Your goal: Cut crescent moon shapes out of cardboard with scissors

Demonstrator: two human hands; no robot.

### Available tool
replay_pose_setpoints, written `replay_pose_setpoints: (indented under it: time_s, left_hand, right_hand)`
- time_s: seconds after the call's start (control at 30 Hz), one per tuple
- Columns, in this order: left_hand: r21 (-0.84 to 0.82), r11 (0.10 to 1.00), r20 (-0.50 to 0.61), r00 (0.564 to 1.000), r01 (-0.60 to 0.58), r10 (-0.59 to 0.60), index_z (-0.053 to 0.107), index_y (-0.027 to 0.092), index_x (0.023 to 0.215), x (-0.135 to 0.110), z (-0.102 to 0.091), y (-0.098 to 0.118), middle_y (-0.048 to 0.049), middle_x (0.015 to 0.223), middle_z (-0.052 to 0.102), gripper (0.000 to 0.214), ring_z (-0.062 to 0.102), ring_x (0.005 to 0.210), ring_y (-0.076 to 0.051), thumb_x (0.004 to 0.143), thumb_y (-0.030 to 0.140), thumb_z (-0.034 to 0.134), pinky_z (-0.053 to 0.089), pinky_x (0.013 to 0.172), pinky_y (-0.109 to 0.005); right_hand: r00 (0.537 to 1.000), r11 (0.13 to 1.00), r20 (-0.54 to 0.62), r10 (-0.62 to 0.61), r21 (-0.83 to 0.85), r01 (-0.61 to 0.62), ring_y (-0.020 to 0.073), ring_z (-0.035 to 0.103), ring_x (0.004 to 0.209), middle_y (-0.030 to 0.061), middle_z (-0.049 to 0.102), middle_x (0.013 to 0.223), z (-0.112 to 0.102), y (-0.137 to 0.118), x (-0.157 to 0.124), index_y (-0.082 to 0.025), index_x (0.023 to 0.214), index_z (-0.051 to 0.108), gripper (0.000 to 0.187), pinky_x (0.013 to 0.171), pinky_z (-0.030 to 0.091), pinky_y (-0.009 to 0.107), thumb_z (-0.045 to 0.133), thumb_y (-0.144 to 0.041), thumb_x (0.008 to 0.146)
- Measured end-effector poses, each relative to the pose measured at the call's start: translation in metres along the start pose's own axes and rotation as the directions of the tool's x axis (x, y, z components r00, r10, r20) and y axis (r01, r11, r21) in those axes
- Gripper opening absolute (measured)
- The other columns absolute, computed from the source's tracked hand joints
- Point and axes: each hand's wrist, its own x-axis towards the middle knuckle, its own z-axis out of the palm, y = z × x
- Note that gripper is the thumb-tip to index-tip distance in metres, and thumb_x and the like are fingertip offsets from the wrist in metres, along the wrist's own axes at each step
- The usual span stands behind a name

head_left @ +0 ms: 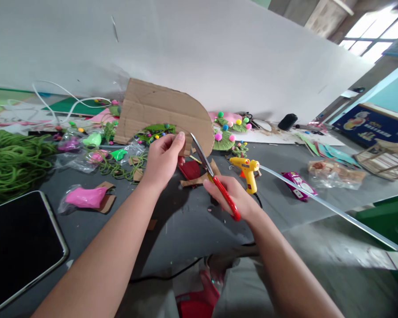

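My left hand [162,161] pinches the lower edge of a brown cardboard piece [162,101], thumb on the near face. The cardboard is held up on a slant; its right end is rounded and a curved notch is cut into its lower side. Red-handled scissors [226,197] are gripped in my right hand [237,194]. Their blades point up and left, over the cardboard's lower right part beside my left thumb. Whether the blades touch the cardboard I cannot tell. Under my hands lie a dark red piece [189,170] and cardboard scraps [195,181].
A yellow glue gun [245,167] with a long clear glue stick [331,206] lies to the right, near a purple packet [298,186]. Green yarn [16,161], a tablet [23,247] and a pink clay packet [86,197] are left. A white board [185,48] stands behind.
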Motion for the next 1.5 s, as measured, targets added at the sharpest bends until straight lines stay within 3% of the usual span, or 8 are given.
replay_pose_setpoints:
  time_s: [0.23, 0.43, 0.63, 0.77, 0.93, 1.07, 1.2, 1.5]
  left_hand:
    - [-0.116, 0.991, -0.044, 0.996, 0.066, -0.072, 0.072, 0.020, 0.077, 0.004, -0.002, -0.001, -0.0017, 0.072, 0.066, 0.029, 0.055, 0.058, -0.012, 0.085, 0.046, 0.081, 0.045, 0.051, -0.024]
    - [-0.163, 0.987, -0.227, 0.973, -0.006, -0.031, 0.072, 0.021, 0.082, 0.011, -0.008, -0.002, -0.0003, 0.079, 0.069, 0.028, 0.061, 0.065, -0.011, 0.078, 0.044, 0.089, 0.048, 0.057, -0.022]
    - [-0.207, 0.978, -0.209, 0.977, -0.016, -0.028, 0.065, 0.019, 0.068, 0.012, -0.007, -0.002, 0.0011, 0.067, 0.059, 0.033, 0.060, 0.064, -0.010, 0.080, 0.041, 0.086, 0.046, 0.056, -0.020]
    - [-0.137, 0.990, -0.198, 0.980, -0.043, 0.015, 0.062, 0.020, 0.069, 0.011, -0.007, -0.004, 0.0009, 0.065, 0.058, 0.038, 0.056, 0.060, -0.011, 0.086, 0.048, 0.082, 0.043, 0.054, -0.022]
    - [0.122, 0.983, -0.157, 0.975, -0.136, 0.155, 0.054, 0.021, 0.063, 0.008, -0.010, -0.007, 0.0019, 0.058, 0.050, 0.049, 0.045, 0.053, -0.012, 0.096, 0.052, 0.070, 0.034, 0.052, -0.028]
    - [0.274, 0.944, -0.089, 0.973, -0.183, 0.214, 0.048, 0.021, 0.062, 0.003, -0.007, -0.005, 0.0023, 0.058, 0.046, 0.053, 0.043, 0.057, -0.013, 0.098, 0.055, 0.066, 0.033, 0.057, -0.030]
    - [0.304, 0.932, -0.026, 0.976, -0.198, 0.215, 0.045, 0.022, 0.063, -0.002, 0.001, -0.001, 0.0026, 0.059, 0.043, 0.053, 0.040, 0.058, -0.014, 0.100, 0.056, 0.063, 0.030, 0.058, -0.032]
    - [0.373, 0.900, -0.070, 0.960, -0.225, 0.270, 0.050, 0.023, 0.070, -0.010, 0.006, -0.001, 0.0007, 0.065, 0.048, 0.045, 0.043, 0.064, -0.017, 0.105, 0.051, 0.056, 0.034, 0.067, -0.032]
  right_hand:
    - [0.999, 0.996, 0.023, 0.048, 0.072, -0.050, 0.0115, 0.042, 0.056, -0.0038, 0.045, 0.066, 0.002, 0.013, 0.000, -0.021, 0.075, 0.047, 0.050, 0.051, 0.030, 0.026, 0.063, -0.062, 0.099]
    - [0.997, 0.990, 0.057, 0.061, 0.125, -0.068, 0.0116, 0.042, 0.054, -0.0046, 0.041, 0.066, 0.005, 0.010, -0.002, -0.022, 0.076, 0.044, 0.054, 0.049, 0.036, 0.025, 0.062, -0.069, 0.097]
    - [0.997, 0.998, 0.063, 0.039, 0.048, -0.042, 0.0121, 0.042, 0.059, -0.0040, 0.046, 0.066, 0.006, -0.004, -0.007, -0.022, 0.075, 0.042, 0.054, 0.054, 0.034, 0.025, 0.064, -0.067, 0.097]
    - [0.998, 0.999, 0.045, 0.031, -0.022, -0.030, 0.0131, 0.041, 0.063, -0.0038, 0.045, 0.068, 0.006, -0.008, -0.008, -0.022, 0.076, 0.043, 0.056, 0.057, 0.033, 0.026, 0.060, -0.070, 0.098]
    - [0.999, 0.996, 0.040, 0.014, -0.085, -0.011, 0.0137, 0.041, 0.069, -0.0038, 0.048, 0.073, 0.007, -0.010, -0.007, -0.021, 0.081, 0.049, 0.052, 0.060, 0.033, 0.026, 0.066, -0.068, 0.095]
    - [0.999, 1.000, 0.046, -0.030, -0.009, 0.030, 0.0132, 0.039, 0.068, -0.0040, 0.045, 0.073, 0.007, -0.012, -0.006, -0.021, 0.081, 0.047, 0.052, 0.060, 0.034, 0.026, 0.064, -0.068, 0.097]
    - [0.999, 0.997, 0.037, -0.019, 0.071, 0.016, 0.0131, 0.042, 0.064, -0.0040, 0.045, 0.071, 0.013, -0.008, -0.004, -0.022, 0.080, 0.045, 0.054, 0.058, 0.036, 0.027, 0.062, -0.071, 0.096]
    - [0.999, 0.958, -0.031, 0.042, 0.285, -0.031, 0.0109, 0.038, 0.050, -0.0057, 0.037, 0.061, 0.037, -0.001, 0.009, -0.024, 0.074, 0.041, 0.063, 0.046, 0.031, 0.027, 0.060, -0.082, 0.091]
